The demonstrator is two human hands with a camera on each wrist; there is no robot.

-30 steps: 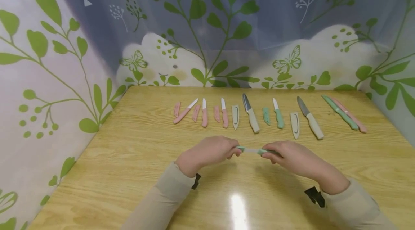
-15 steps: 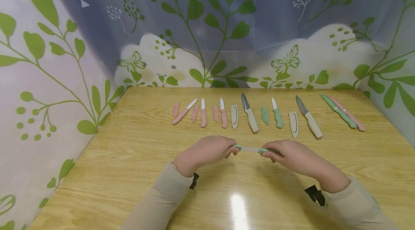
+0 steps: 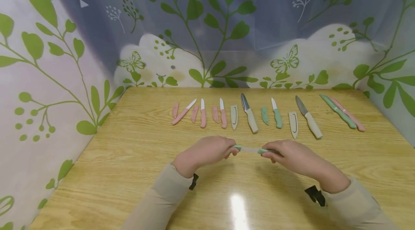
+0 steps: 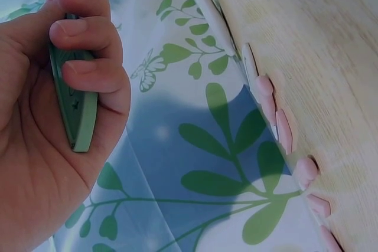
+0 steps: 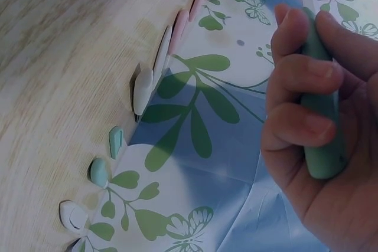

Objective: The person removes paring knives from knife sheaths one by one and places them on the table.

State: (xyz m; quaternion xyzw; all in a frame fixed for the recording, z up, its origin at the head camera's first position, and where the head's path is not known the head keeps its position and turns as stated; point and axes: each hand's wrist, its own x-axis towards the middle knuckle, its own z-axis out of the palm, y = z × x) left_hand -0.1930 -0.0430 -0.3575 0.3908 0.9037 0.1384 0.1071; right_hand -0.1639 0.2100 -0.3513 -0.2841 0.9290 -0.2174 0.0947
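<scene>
My right hand (image 3: 290, 156) grips the green handle of a small paring knife (image 5: 322, 110), fingers wrapped round it. The knife's white blade (image 3: 250, 149) points left. My left hand (image 3: 210, 152) holds a green blade sheath (image 4: 74, 98) in its curled fingers. Between the two hands a stretch of blade shows bare, its tip end at the mouth of the sheath. Both hands are above the front half of the wooden table, close to each other.
Behind the hands lies a row of knives beside their sheaths: several pink knives (image 3: 203, 118), a green knife (image 3: 277, 118) and two cream-handled knives (image 3: 313, 125). A green knife (image 3: 340, 113) and a pink one lie crossed at right. Patterned cloth (image 3: 181, 61) backs the table (image 3: 129, 172).
The hands keep their hold on the knife and sheath and stay almost in place. The view shifts very slightly; the row of knives stays as it was.
</scene>
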